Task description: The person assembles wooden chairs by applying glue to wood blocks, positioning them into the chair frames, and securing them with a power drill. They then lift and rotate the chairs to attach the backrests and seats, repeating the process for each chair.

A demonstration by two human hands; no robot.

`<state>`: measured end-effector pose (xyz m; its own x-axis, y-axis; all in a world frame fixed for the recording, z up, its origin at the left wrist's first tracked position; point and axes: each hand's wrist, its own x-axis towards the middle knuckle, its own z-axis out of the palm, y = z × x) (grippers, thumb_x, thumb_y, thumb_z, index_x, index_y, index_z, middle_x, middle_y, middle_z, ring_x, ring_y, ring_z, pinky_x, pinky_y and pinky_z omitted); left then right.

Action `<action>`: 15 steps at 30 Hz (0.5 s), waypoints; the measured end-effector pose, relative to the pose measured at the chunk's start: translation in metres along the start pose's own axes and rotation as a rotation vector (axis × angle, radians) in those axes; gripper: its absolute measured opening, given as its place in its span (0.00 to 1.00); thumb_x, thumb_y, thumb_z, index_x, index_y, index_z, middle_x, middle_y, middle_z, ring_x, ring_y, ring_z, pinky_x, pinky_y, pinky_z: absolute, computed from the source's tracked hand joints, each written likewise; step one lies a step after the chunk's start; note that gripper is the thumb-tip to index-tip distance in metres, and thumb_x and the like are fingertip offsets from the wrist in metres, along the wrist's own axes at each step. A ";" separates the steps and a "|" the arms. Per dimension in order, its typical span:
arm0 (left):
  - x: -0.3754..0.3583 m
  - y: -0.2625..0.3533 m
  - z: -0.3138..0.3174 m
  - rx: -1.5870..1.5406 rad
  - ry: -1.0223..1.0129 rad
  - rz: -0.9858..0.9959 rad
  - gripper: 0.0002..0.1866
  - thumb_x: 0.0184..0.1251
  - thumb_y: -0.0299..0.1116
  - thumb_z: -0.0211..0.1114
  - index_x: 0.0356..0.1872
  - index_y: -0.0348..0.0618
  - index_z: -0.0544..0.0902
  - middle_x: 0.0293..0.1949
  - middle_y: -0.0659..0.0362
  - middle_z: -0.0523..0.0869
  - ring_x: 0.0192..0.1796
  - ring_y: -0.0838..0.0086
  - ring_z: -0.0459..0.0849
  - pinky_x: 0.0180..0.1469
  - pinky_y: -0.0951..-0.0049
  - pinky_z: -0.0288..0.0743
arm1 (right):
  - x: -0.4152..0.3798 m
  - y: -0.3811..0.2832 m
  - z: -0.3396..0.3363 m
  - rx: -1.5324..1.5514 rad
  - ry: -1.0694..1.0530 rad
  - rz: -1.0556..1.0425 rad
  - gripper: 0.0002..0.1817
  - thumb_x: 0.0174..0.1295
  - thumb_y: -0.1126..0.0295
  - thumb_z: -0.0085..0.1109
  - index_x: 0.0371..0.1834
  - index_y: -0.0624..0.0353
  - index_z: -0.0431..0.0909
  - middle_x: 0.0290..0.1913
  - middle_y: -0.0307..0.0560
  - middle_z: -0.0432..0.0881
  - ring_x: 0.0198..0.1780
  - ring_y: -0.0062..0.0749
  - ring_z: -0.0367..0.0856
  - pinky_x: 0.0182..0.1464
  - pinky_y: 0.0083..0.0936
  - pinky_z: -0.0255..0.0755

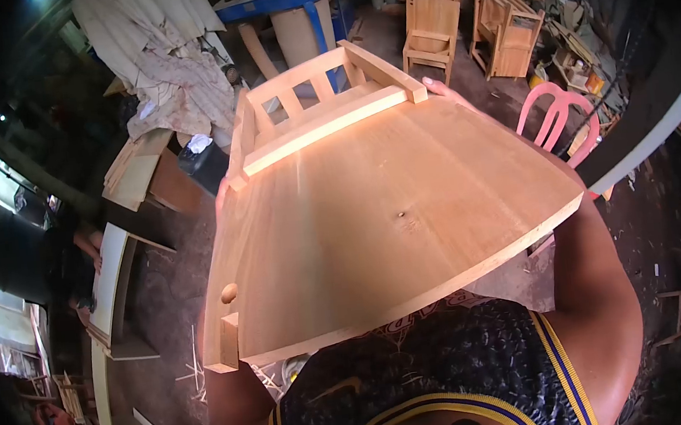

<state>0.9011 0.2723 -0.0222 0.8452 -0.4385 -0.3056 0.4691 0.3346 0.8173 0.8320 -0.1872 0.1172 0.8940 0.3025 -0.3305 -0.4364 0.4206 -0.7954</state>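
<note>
A pale, unfinished wooden chair (375,225) fills the middle of the view, raised in front of my chest. Its wide, smooth board faces me, with a knot near the centre and a round hole near the left edge. A slatted frame (300,105) joins the board at the far end. My left hand (221,202) grips the chair's left side, mostly hidden behind the wood. On the far right corner, my right hand (446,92) is closed on the chair beside the frame's end; only part of it shows.
Two wooden chairs (432,27) stand at the back, with a pink plastic chair (556,119) at the right. Another person's hand (94,248) is near a pale panel (112,274) on the left. Behind are a blue-framed machine (277,3) and a draped sheet (149,50).
</note>
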 end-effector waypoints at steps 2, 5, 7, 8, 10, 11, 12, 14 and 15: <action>0.039 0.015 -0.015 0.023 -0.021 0.023 0.53 0.56 0.80 0.43 0.67 0.41 0.67 0.61 0.51 0.75 0.59 0.63 0.75 0.60 0.60 0.70 | 0.025 -0.021 0.003 0.025 -0.033 0.007 0.29 0.70 0.50 0.50 0.66 0.59 0.68 0.64 0.52 0.73 0.63 0.35 0.72 0.66 0.35 0.65; 0.095 0.036 -0.041 0.054 -0.049 0.050 0.53 0.55 0.80 0.43 0.67 0.41 0.67 0.61 0.52 0.75 0.59 0.64 0.75 0.61 0.60 0.70 | 0.065 -0.044 0.011 0.008 -0.045 0.043 0.31 0.68 0.47 0.50 0.66 0.57 0.68 0.64 0.51 0.73 0.63 0.35 0.73 0.66 0.36 0.65; 0.136 0.041 -0.075 0.073 -0.061 0.037 0.53 0.55 0.80 0.42 0.67 0.41 0.67 0.61 0.52 0.75 0.60 0.64 0.75 0.61 0.60 0.70 | 0.101 -0.045 0.010 0.001 -0.029 0.092 0.33 0.67 0.43 0.49 0.67 0.56 0.68 0.65 0.51 0.72 0.64 0.36 0.73 0.66 0.37 0.65; 0.157 0.047 -0.093 0.086 -0.068 0.023 0.53 0.55 0.80 0.42 0.67 0.41 0.67 0.61 0.52 0.75 0.60 0.64 0.75 0.61 0.60 0.70 | 0.122 -0.047 0.008 -0.005 -0.007 0.122 0.35 0.66 0.41 0.49 0.67 0.55 0.67 0.65 0.50 0.72 0.64 0.36 0.72 0.67 0.38 0.65; 0.209 0.081 -0.116 0.117 -0.093 0.002 0.53 0.55 0.80 0.42 0.67 0.41 0.67 0.61 0.52 0.75 0.60 0.64 0.74 0.61 0.60 0.70 | 0.175 -0.061 -0.005 -0.080 0.042 0.142 0.38 0.65 0.38 0.48 0.69 0.54 0.65 0.66 0.49 0.72 0.66 0.36 0.70 0.69 0.40 0.63; 0.228 0.093 -0.122 0.123 -0.106 -0.014 0.53 0.55 0.80 0.42 0.67 0.41 0.67 0.61 0.52 0.75 0.60 0.64 0.74 0.61 0.60 0.69 | 0.197 -0.061 -0.016 -0.069 0.067 0.152 0.38 0.65 0.38 0.48 0.69 0.54 0.65 0.66 0.49 0.72 0.66 0.36 0.70 0.69 0.40 0.63; 0.259 0.096 -0.134 0.129 -0.116 -0.023 0.53 0.55 0.80 0.42 0.67 0.41 0.67 0.61 0.52 0.75 0.61 0.64 0.74 0.61 0.60 0.69 | 0.217 -0.061 -0.027 -0.133 0.047 0.140 0.38 0.65 0.38 0.48 0.69 0.54 0.65 0.66 0.49 0.71 0.67 0.37 0.69 0.69 0.40 0.62; 0.305 0.122 -0.161 0.164 -0.132 -0.037 0.54 0.55 0.81 0.42 0.67 0.41 0.67 0.62 0.52 0.75 0.61 0.64 0.74 0.62 0.60 0.69 | 0.260 -0.054 -0.051 -0.181 0.028 0.133 0.39 0.63 0.39 0.52 0.69 0.55 0.65 0.67 0.50 0.70 0.67 0.37 0.69 0.69 0.40 0.61; 0.334 0.135 -0.178 0.187 -0.136 -0.039 0.54 0.55 0.81 0.42 0.67 0.41 0.67 0.62 0.52 0.75 0.61 0.65 0.74 0.62 0.60 0.69 | 0.280 -0.051 -0.054 -0.167 0.032 0.131 0.39 0.63 0.39 0.52 0.69 0.55 0.65 0.67 0.50 0.70 0.67 0.37 0.69 0.69 0.40 0.61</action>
<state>1.2922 0.3190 -0.1012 0.7789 -0.5609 -0.2805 0.4346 0.1605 0.8862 1.1102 -0.1699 0.0379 0.8345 0.3173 -0.4505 -0.5287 0.2311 -0.8167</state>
